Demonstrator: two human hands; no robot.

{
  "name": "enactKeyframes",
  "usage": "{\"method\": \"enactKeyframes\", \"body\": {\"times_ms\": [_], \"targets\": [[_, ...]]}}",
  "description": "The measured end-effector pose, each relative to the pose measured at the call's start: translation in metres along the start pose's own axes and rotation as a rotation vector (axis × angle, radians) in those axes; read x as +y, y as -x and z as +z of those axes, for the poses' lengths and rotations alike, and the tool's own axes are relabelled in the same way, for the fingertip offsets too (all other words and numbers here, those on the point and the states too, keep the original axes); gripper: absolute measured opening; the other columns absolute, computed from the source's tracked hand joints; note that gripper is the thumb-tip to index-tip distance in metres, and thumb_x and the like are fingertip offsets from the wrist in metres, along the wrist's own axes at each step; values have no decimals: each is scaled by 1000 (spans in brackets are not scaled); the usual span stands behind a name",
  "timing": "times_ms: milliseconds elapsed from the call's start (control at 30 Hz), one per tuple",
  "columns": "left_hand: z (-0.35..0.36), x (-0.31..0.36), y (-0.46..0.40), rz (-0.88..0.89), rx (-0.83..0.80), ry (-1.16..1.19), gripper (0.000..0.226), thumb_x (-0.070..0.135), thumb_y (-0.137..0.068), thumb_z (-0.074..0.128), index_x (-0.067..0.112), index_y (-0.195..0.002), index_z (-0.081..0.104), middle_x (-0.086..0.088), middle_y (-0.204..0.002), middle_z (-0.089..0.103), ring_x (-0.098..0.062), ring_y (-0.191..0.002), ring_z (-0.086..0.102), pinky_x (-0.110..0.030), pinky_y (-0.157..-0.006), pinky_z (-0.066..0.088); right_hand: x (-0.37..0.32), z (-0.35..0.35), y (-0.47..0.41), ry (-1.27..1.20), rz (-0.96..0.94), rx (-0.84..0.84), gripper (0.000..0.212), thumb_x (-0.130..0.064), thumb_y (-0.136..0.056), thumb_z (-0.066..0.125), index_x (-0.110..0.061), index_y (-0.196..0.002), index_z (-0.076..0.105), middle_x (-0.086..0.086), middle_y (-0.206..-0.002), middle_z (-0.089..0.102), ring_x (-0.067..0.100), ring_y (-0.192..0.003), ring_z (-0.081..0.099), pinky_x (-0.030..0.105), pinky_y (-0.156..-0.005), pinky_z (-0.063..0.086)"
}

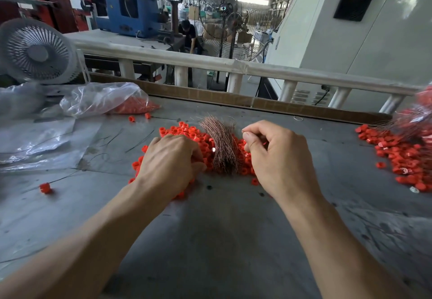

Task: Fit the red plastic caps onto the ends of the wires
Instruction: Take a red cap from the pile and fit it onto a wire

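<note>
A bundle of thin copper wires (222, 144) lies across a heap of small red plastic caps (184, 131) in the middle of the grey table (222, 240). My left hand (170, 160) rests palm down on the caps left of the bundle, with its fingers curled into the heap; what they hold is hidden. My right hand (278, 156) is just right of the bundle. Its thumb and forefinger pinch a thin wire, and a bit of red shows under the curled fingers.
A clear plastic bag of red caps (105, 99) lies at the back left beside a white fan (37, 50). Another pile of caps with wires (402, 156) sits at the right edge. A stray cap (45, 187) lies at the left. A white railing (210, 62) bounds the far side.
</note>
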State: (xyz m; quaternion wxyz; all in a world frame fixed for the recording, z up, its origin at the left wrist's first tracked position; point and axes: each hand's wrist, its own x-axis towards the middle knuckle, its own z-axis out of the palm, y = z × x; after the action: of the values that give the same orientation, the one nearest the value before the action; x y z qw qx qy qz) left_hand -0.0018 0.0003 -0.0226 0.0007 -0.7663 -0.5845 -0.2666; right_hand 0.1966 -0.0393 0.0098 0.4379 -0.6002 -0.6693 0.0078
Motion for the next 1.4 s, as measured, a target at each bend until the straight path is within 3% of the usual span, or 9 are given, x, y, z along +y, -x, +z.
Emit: {"method": "enactKeyframes", "body": {"times_ms": [100, 233, 300, 400, 533, 767, 967, 1267, 1400], "targets": [[2, 1, 0, -2, 3, 8, 14, 44, -81, 80, 33, -87, 74, 15, -85, 62, -13, -95, 57, -32, -83, 39, 2, 1, 0, -7, 8, 9, 10, -28, -99, 64, -28, -94, 73, -10, -74, 72, 14, -71, 68, 41, -66, 57], [-1, 2, 2, -61, 78, 160, 11, 37, -81, 81, 31, -83, 72, 18, -78, 62, -5, -80, 59, -29, -66, 40, 3, 4, 1, -49, 31, 14, 10, -26, -99, 64, -29, -100, 74, -13, -74, 72, 10, -73, 69, 41, -68, 59], [-4, 5, 1, -135, 95, 333, 11, 32, -82, 82, 31, -79, 71, 15, -71, 66, -3, -70, 63, -23, -57, 47, 3, 6, 2, -87, 41, 2, 12, -24, -100, 64, -29, -104, 73, -16, -75, 72, 6, -72, 69, 40, -68, 60], [-9, 9, -1, -219, 69, 652, 12, 21, -82, 83, 27, -80, 73, 11, -72, 73, -6, -63, 69, -26, -60, 59, 2, 8, 3, -124, 44, 4, 13, -22, -99, 64, -29, -104, 74, -15, -78, 73, 6, -70, 68, 38, -68, 59], [-15, 16, 1, -318, -59, 1195, 11, 8, -90, 74, 10, -100, 74, -11, -85, 78, -20, -74, 75, -33, -68, 61, -2, 8, 3, -80, 5, 49, 11, -21, -96, 68, -27, -98, 77, -15, -80, 73, 4, -78, 64, 19, -67, 50], [-15, 24, 3, -495, -180, 1615, 32, 9, -81, 72, -1, -111, 72, -18, -92, 75, -22, -83, 76, -27, -69, 63, -6, 8, 6, -128, -14, -29, 11, -22, -97, 66, -29, -98, 76, -16, -75, 71, -1, -73, 65, 13, -65, 49], [-14, 27, 5, -459, -168, 1591, 31, 1, -77, 71, 3, -108, 73, -17, -90, 77, -22, -86, 77, -28, -75, 63, -6, 7, 5, -97, -18, -38, 10, -28, -99, 64, -28, -96, 74, -12, -72, 70, 6, -69, 65, 32, -67, 54], [-11, 27, 6, -370, -168, 1543, 22, 3, -74, 73, 18, -88, 82, -11, -91, 75, -18, -78, 74, -26, -65, 61, -7, 3, 3, -109, -42, 29, 10, -23, -98, 64, -28, -98, 72, -16, -73, 66, 12, -66, 66, 44, -59, 59], [-10, 27, 7, -347, -183, 1532, 25, 1, -76, 72, 19, -89, 83, -9, -90, 74, -15, -77, 72, -25, -65, 60, -7, 3, 3, -98, -67, 28, 10, -20, -95, 66, -26, -93, 73, -18, -71, 65, 8, -66, 63, 36, -60, 57]]}}
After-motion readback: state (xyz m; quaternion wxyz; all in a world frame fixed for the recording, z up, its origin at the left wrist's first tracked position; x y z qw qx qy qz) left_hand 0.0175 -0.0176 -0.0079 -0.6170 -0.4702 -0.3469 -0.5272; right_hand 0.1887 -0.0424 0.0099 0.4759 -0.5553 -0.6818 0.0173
